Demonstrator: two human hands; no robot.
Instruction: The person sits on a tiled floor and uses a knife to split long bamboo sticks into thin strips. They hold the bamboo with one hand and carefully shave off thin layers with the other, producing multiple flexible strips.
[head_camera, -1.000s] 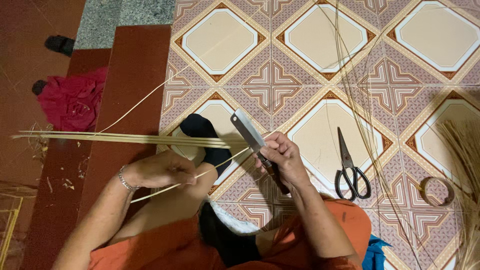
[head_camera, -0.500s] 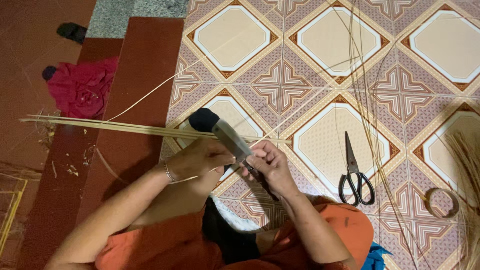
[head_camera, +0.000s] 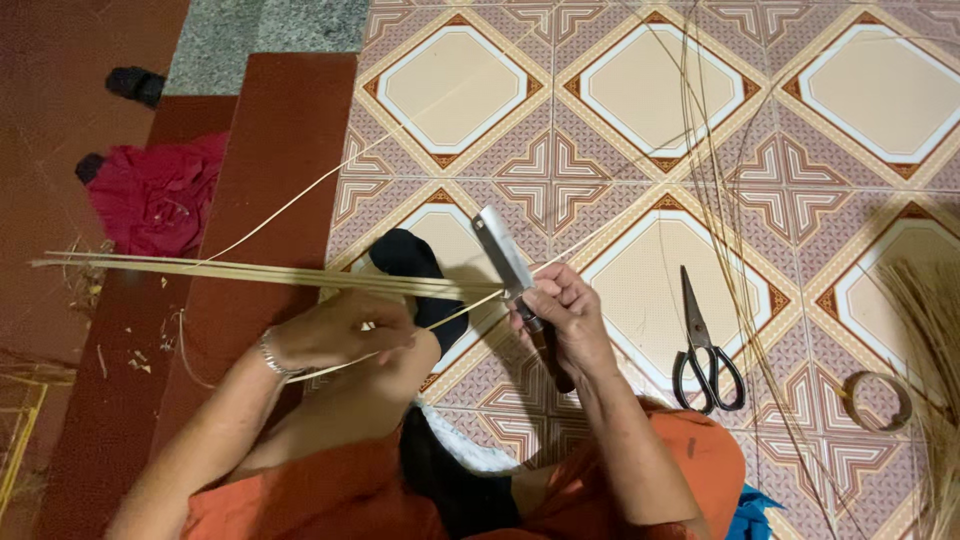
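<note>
My right hand (head_camera: 562, 315) grips the dark handle of a broad-bladed knife (head_camera: 505, 252), blade pointing up and away. My left hand (head_camera: 338, 332) pinches a thin pale bamboo strip (head_camera: 440, 325) that runs from under my palm to the knife blade. A bundle of long bamboo strips (head_camera: 220, 270) lies across my knee, reaching left over the red step. My foot in a black sock (head_camera: 412, 262) rests on the tiled floor under the strips.
Black-handled scissors (head_camera: 703, 345) lie on the patterned tiles to the right, with a roll of tape (head_camera: 878, 400) further right. Long thin fibres (head_camera: 720, 200) trail across the floor. A red cloth (head_camera: 155, 195) sits at the left by a red step (head_camera: 270, 180).
My left hand has drawn back to the left along the strip, away from the knife. The knife stays in my right hand, blade now more upright.
</note>
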